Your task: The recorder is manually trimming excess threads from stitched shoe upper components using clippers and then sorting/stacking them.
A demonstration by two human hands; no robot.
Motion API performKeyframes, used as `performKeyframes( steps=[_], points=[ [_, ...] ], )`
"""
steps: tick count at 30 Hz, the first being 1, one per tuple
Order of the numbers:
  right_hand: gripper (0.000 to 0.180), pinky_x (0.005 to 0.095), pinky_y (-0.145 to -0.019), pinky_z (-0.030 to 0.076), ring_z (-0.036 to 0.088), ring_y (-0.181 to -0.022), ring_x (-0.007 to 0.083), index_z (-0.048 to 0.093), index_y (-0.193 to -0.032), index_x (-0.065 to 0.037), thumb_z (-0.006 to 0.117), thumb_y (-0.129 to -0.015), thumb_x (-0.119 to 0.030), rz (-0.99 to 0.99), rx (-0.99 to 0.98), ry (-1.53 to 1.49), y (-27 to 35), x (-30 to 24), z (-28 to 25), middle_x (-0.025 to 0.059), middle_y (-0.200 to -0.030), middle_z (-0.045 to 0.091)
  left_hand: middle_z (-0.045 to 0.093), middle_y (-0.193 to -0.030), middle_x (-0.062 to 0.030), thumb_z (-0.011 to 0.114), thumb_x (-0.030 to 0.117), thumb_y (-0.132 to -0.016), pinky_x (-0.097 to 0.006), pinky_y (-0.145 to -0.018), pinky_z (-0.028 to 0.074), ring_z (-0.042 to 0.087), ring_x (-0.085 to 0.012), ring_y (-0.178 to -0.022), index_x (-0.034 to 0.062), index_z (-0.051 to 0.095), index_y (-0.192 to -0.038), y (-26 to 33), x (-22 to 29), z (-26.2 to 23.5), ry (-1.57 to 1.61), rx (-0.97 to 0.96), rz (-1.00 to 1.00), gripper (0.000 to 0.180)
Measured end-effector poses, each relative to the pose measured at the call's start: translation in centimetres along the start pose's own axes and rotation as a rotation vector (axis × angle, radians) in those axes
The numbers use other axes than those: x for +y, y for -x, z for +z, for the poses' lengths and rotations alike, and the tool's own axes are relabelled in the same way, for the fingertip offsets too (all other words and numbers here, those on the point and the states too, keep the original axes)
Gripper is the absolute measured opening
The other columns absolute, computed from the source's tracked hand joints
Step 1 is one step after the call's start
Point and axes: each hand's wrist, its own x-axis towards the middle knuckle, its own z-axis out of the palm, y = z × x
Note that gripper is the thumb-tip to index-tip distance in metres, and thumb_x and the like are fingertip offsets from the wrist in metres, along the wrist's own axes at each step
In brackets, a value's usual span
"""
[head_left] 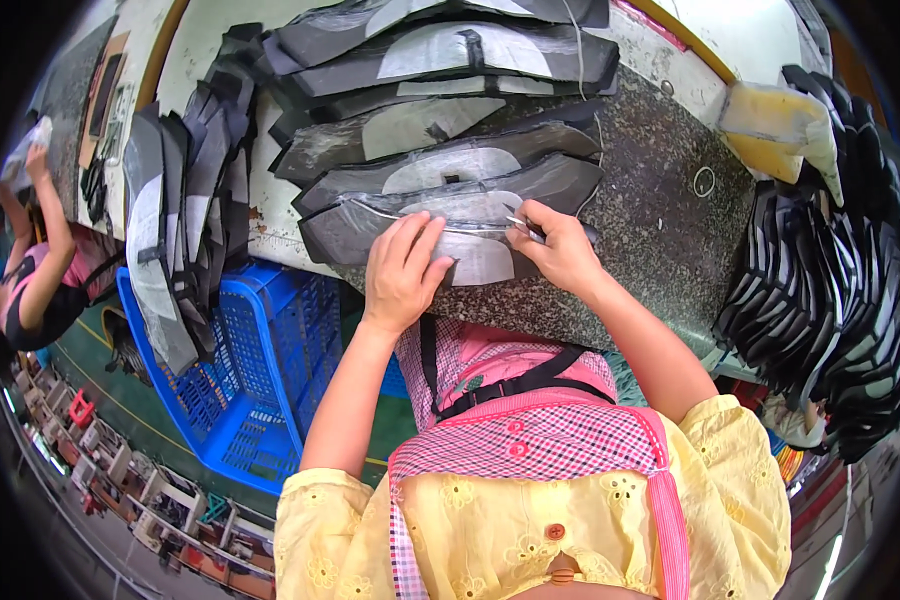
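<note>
My left hand [403,268] lies on a dark grey, curved fabric panel [355,228], its fingers stretched out and pressing it down. A lighter grey patch covers the middle of this panel, and a seam runs across it. In my right hand [560,248] is a pair of small snips [519,221], held in closed fingers. Two thin silver tips point left, close to the panel's seam; most of the tool is hidden by the hand. Several similar panels [450,168] overlap in a row just beyond my hands.
Stacked dark panels hang over the table's left edge [155,220], above a blue plastic crate [205,405]. More panels [820,290] are piled at the right, beside a yellowish plastic bag [775,125]. A thread loop [704,181] lies on the speckled tabletop [660,235]. Another person [45,245] works far left.
</note>
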Motion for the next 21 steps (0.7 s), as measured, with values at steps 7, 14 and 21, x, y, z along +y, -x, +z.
performKeyframes(
  steps=[7,14,21],
  points=[
    [0.015,0.0407,-0.06,0.045,0.059,-0.07,0.0287,0.054,-0.077,-0.009,0.065,-0.071,-0.018,0.027,0.206,0.392,1.9,1.6,-1.9,0.0078,-0.069,0.059,0.052,-0.117,-0.0162,0.061,0.005,-0.073,-0.041,-0.091,0.04,0.05,-0.0341,-0.106,0.0006,0.054,-0.117,-0.5,1.7,0.7,-0.136,0.049,-0.024,0.044],
    [0.017,0.0387,-0.058,0.046,0.059,-0.066,0.0291,0.056,-0.073,-0.008,0.068,-0.069,-0.02,0.05,0.283,0.246,1.5,3.0,-1.3,0.0085,-0.067,0.059,0.054,-0.111,-0.0079,0.059,0.012,-0.072,-0.033,-0.081,0.042,0.052,-0.0212,-0.102,0.0015,0.054,-0.117,-1.9,5.3,4.5,-0.277,-0.159,0.18,0.047],
    [0.017,0.0394,-0.06,0.048,0.062,-0.07,0.0289,0.056,-0.073,-0.009,0.068,-0.066,-0.019,0.115,0.328,0.284,0.5,2.3,-1.2,0.0079,-0.072,0.062,0.052,-0.109,-0.0014,0.058,0.019,-0.072,-0.028,-0.077,0.035,0.049,-0.0138,-0.099,0.0055,0.056,-0.117,-1.9,5.3,5.2,-0.482,-0.178,0.241,0.047]
  ],
)
